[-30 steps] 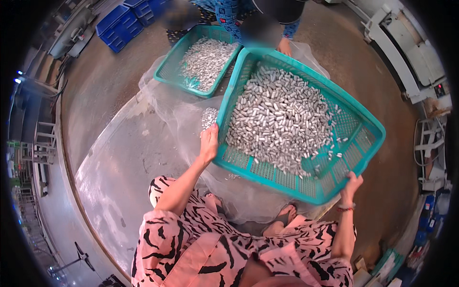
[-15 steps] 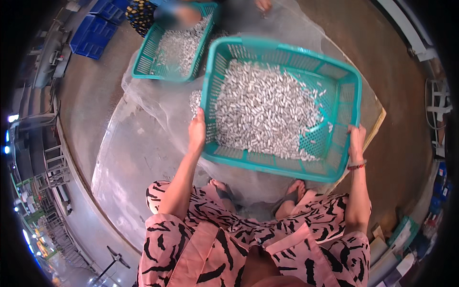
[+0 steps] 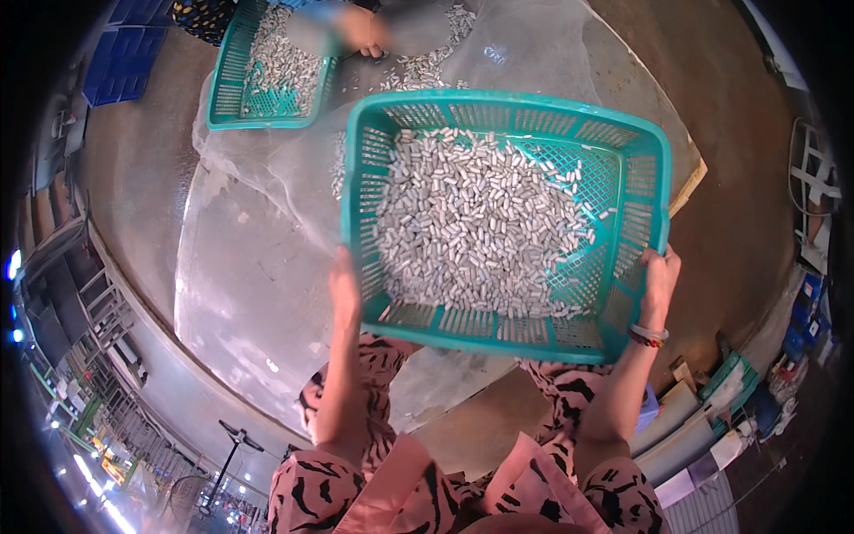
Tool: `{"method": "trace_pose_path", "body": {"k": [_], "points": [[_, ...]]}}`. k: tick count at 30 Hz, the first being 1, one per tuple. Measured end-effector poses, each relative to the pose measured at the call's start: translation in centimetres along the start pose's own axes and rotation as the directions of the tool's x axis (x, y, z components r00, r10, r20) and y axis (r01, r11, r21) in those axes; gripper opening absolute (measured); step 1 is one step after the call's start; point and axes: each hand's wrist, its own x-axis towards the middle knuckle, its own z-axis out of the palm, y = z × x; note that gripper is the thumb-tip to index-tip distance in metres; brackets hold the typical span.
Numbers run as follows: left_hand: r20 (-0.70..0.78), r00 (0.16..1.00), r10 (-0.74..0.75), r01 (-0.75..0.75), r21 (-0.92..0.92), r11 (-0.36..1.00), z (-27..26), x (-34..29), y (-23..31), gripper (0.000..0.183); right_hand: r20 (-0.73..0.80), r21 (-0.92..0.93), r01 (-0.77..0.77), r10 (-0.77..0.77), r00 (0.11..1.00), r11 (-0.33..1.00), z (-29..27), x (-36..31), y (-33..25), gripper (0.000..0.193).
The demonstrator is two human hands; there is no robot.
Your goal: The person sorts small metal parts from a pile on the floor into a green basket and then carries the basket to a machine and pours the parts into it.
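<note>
A green plastic basket (image 3: pixel 516 101) with slotted sides is held up in front of me. A bed of small silvery-grey cylindrical pieces (image 3: pixel 476 222) covers much of its mesh bottom, leaving the right side partly bare. My left hand (image 3: pixel 345 289), slightly blurred, grips the basket's left side near the front corner. On the right side, the fingers of my right hand (image 3: pixel 659 278) are closed round the rim; bracelets circle that wrist. Beneath the basket, part of the sheet on the floor is hidden.
Clear plastic sheeting (image 3: pixel 258 227) lies on the floor. Ahead, another person's hand (image 3: pixel 363 32) is beside a second green basket (image 3: pixel 216 98) of similar pieces. More pieces (image 3: pixel 425 71) lie loose on the sheet. Blue bins (image 3: pixel 124 62) stand far left.
The basket in my hands has come slightly nearer to me and levelled. My view has shifted, and my feet no longer show. The other person's hand now appears beside the loose pieces.
</note>
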Motion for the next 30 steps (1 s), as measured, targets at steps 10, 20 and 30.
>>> {"method": "trace_pose_path", "body": {"k": [10,20,30], "points": [[0.369,0.920,-0.132,0.294,-0.426,0.855,-0.7,-7.4,1.1,0.062,0.409,-0.191,0.347,-0.247,0.879,0.918,-9.7,-8.1,-19.0,0.026],[0.129,0.991,-0.028,0.036,-0.061,0.997,-6.6,-26.6,14.9,0.068,0.274,0.121,-0.064,0.028,0.961,0.991,-28.5,-12.2,-19.7,0.024],[0.359,0.928,0.101,-0.075,-0.086,0.994,-9.7,-36.5,30.9,0.076,0.220,0.399,-0.010,-0.085,0.972,0.917,-41.9,-16.4,-26.4,0.042]]}}
